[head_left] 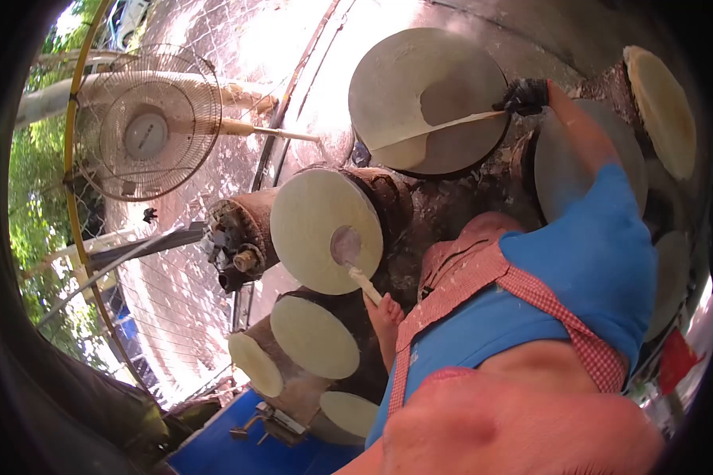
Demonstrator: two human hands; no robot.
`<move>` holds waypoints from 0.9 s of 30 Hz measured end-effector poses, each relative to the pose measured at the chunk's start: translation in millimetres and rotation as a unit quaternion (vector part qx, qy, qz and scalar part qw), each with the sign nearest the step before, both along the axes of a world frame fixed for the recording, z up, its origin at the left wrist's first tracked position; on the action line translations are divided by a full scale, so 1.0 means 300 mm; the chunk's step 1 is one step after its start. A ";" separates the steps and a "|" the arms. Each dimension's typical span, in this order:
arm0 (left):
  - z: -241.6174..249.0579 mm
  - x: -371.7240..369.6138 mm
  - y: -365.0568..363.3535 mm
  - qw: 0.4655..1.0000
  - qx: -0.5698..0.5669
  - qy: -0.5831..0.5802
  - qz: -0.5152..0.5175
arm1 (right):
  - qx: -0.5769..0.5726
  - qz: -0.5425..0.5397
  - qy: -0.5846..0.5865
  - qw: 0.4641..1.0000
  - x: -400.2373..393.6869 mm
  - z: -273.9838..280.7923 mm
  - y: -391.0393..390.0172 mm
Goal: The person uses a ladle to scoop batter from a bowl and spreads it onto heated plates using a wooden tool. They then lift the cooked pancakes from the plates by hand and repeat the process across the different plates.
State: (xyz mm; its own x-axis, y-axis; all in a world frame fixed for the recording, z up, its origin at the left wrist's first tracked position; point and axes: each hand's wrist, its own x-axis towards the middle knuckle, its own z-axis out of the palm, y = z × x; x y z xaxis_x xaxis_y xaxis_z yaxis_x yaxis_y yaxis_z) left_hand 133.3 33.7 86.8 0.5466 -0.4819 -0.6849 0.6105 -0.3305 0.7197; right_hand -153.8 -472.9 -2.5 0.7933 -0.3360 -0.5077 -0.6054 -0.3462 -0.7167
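My left hand (pixel 384 311), bare, is closed around the end of a pale, tapered piece (pixel 363 283) that looks like dough. Its far end meets a round pale griddle (pixel 313 214), beside a greyish circular patch. Over to the right, my right hand (pixel 523 96) wears a black glove, its fingers closed at the end of a long, thin pale strip (pixel 459 121). That strip stretches across a large grey round griddle (pixel 388 71) bearing a darker patch. Whether the strip is a tool or a sheet's edge is unclear.
A caged fan (pixel 146 134) stands at the left by a wire fence. Pale discs (pixel 314 336) lie at the lower left near a blue surface (pixel 214 443). Another griddle (pixel 562 174) sits under my right arm, with a stack of pale rounds (pixel 661 111) beyond.
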 end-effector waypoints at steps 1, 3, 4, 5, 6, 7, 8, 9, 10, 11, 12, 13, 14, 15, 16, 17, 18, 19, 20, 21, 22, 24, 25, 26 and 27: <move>-0.005 -0.008 0.001 1.000 -0.005 0.003 0.006 | 0.071 -0.057 0.070 0.993 -0.020 0.030 -0.017; 0.008 -0.002 0.028 0.999 -0.015 0.030 0.016 | -0.082 0.058 -0.119 0.988 0.138 0.025 -0.056; 0.029 -0.008 0.026 1.000 0.014 0.024 0.014 | -0.223 0.171 -0.335 0.899 0.214 -0.046 -0.111; 0.028 -0.009 0.028 1.000 0.012 0.026 0.005 | -0.353 0.209 -0.486 0.772 0.288 -0.120 -0.167; 0.028 -0.008 0.040 0.999 0.021 0.020 0.015 | -0.312 0.163 -0.387 0.852 0.326 -0.114 -0.158; 0.037 0.000 0.058 0.999 0.031 0.014 0.023 | -0.231 0.079 -0.247 0.938 0.311 -0.070 -0.104; 0.065 0.005 0.058 0.999 0.049 0.012 0.020 | -0.199 0.045 -0.184 0.961 0.254 -0.055 -0.065; 0.055 0.034 0.084 0.999 0.048 0.016 0.013 | -0.182 0.019 -0.140 0.973 0.177 -0.040 -0.019; 0.029 0.067 0.120 1.000 0.022 0.017 -0.014 | -0.173 -0.006 -0.100 0.980 0.062 -0.042 0.025; 0.010 0.089 0.160 0.999 -0.005 0.020 -0.038 | -0.159 -0.043 -0.048 0.985 -0.063 -0.009 0.112; 0.025 0.097 0.191 0.998 -0.012 -0.010 -0.055 | -0.150 -0.078 0.004 0.986 -0.186 0.014 0.206; -0.023 0.141 0.232 0.996 -0.024 -0.021 -0.086 | -0.151 -0.115 0.052 0.980 -0.314 0.043 0.293; -0.038 0.165 0.241 0.996 -0.025 0.025 -0.078 | -0.151 -0.163 0.098 0.970 -0.420 0.083 0.423; -0.034 0.211 0.256 0.995 -0.019 0.067 -0.075 | -0.146 -0.221 0.131 0.955 -0.509 0.123 0.585; -0.045 0.249 0.274 0.993 -0.028 0.065 -0.090 | -0.152 -0.276 0.145 0.938 -0.565 0.154 0.729; -0.061 0.270 0.278 0.991 -0.041 0.067 -0.105 | -0.169 -0.329 0.129 0.920 -0.565 0.170 0.874; -0.093 0.311 0.299 0.989 -0.051 0.101 -0.098 | -0.185 -0.375 0.071 0.906 -0.488 0.134 1.026; -0.111 0.345 0.311 0.983 -0.071 0.127 -0.115 | -0.215 -0.399 0.005 0.891 -0.366 0.078 1.107; -0.096 0.366 0.310 0.976 -0.091 0.146 -0.131 | -0.259 -0.421 -0.083 0.866 -0.189 0.027 1.209; -0.082 0.366 0.282 0.971 -0.121 0.143 -0.151 | -0.288 -0.428 -0.142 0.845 -0.007 -0.033 1.264; -0.055 0.362 0.278 0.964 -0.145 0.175 -0.140 | -0.321 -0.422 -0.184 0.828 0.186 -0.093 1.281; -0.027 0.347 0.290 0.957 -0.165 0.201 -0.131 | -0.336 -0.412 -0.187 0.826 0.335 -0.172 1.268; -0.011 0.345 0.303 0.936 -0.218 0.242 -0.134 | -0.332 -0.404 -0.173 0.835 0.366 -0.198 1.244; 0.012 0.362 0.326 0.912 -0.264 0.282 -0.139 | -0.321 -0.390 -0.144 0.851 0.407 -0.204 1.257; 0.025 0.367 0.343 0.912 -0.263 0.275 -0.151 | -0.323 -0.405 -0.070 0.852 0.373 -0.190 1.276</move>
State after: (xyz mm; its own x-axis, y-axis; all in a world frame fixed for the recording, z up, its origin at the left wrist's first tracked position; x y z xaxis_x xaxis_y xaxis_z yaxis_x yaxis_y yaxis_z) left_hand 243.3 136.5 94.3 -0.0225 -0.8951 -0.4453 0.8657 -0.2402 0.4391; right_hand -41.8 -90.2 -59.4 0.2057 -0.9760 0.0717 -0.7571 -0.2052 -0.6202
